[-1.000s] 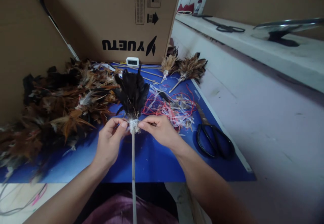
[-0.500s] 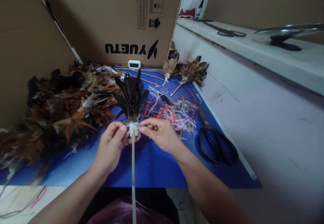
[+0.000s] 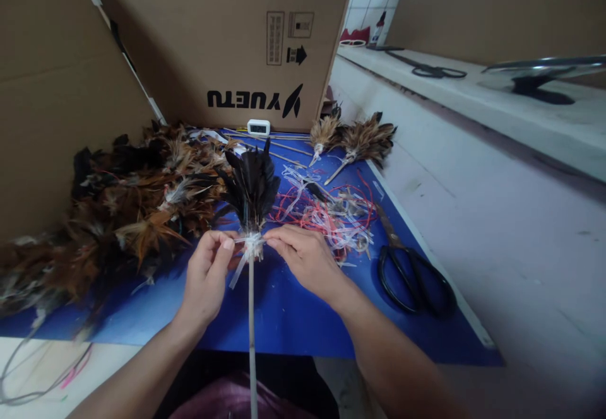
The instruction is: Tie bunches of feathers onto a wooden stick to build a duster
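Note:
Dark feathers (image 3: 252, 185) fan out at the top of a thin stick (image 3: 252, 330), which points down toward my lap. White plastic strip (image 3: 253, 242) wraps the feather bases, and one loose tail hangs down at the left. On the left of this wrapping, my left hand (image 3: 211, 271) pinches one end of the strip between thumb and fingers. From the other side, my right hand (image 3: 303, 258) pinches the strip's other end close to the knot. The strip looks taut between both hands.
A heap of brown and black feathers (image 3: 137, 204) covers the left of the blue table (image 3: 303, 324). Red and white strips (image 3: 331, 217) lie tangled right of centre. Large black-handled scissors (image 3: 411, 280) rest at right. Two feather bundles (image 3: 362, 138), a small clock (image 3: 258, 127) and a cardboard box (image 3: 213, 40) stand behind.
Both hands have drawn slightly apart, pulling the strip ends outward. My left fingers have come off the wrapping, and a loose tail now shows below it. The view has shifted a little.

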Tool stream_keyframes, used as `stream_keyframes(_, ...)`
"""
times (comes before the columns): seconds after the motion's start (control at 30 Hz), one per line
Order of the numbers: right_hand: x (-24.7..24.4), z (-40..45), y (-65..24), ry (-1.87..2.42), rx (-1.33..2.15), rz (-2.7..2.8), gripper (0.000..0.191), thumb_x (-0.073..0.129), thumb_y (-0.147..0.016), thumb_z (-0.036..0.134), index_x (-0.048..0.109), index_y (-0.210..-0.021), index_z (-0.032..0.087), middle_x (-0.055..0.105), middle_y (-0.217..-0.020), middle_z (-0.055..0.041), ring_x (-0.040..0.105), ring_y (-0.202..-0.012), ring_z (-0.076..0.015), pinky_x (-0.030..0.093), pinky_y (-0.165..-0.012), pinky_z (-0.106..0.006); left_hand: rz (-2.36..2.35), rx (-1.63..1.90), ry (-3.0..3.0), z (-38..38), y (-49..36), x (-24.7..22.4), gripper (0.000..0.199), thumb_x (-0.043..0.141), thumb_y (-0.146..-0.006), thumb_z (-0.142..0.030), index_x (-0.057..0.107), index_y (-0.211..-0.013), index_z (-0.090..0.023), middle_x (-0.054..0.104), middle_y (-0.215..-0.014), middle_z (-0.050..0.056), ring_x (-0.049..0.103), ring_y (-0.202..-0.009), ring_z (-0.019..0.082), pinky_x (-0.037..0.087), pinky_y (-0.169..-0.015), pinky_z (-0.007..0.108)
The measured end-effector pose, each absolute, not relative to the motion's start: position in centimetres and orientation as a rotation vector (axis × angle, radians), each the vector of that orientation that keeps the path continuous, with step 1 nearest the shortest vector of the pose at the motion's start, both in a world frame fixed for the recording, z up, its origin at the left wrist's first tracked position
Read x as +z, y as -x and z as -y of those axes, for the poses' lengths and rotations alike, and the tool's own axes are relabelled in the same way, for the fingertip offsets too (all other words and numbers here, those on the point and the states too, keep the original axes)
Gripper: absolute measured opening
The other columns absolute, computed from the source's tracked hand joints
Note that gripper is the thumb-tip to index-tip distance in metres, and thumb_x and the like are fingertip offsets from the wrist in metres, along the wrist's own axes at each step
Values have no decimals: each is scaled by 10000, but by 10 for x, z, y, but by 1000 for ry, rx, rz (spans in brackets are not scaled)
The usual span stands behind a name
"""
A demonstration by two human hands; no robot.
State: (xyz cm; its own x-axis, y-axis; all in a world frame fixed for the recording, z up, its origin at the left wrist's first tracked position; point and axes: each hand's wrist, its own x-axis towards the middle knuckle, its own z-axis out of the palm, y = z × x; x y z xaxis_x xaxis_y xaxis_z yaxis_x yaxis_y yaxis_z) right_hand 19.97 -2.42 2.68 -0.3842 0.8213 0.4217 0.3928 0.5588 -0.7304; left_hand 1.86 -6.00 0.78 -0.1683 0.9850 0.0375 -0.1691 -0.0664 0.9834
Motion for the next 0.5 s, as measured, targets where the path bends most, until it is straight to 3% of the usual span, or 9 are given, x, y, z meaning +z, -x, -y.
stream_keyframes(0.17, 25, 25, -200, 1013, 619, 2057, 218, 468, -947, 251, 677, -989, 203, 716, -952, -30, 659, -881, -158, 478, -803, -290, -1174, 1524, -1041, 62, -15, 0, 167, 624, -845, -335, 545, -833, -188, 604, -1004, 22, 628, -832, 146, 517, -679, 253)
stream_keyframes(0.33, 25, 26, -198, 1050, 696, 2044, 187, 483, -936, 220, 668, -952, 200, 712, -913, -8, 651, -839, -128, 453, -773, -249, -1177, 1564, -993, 64, -15, -3, 183, 647, -824, -346, 565, -819, -182, 618, -997, 30, 637, -861, 162, 533, -758, 308)
stream_keyframes(0.5, 27, 25, -198, 1096, 790, 2012, 155, 503, -920, 209, 654, -885, 198, 677, -813, 26, 596, -730, -91, 408, -701, -219, -1160, 1582, -996, 66, -15, -5, 163, 641, -835, -329, 567, -815, -186, 611, -980, 12, 627, -848, 131, 528, -770, 277)
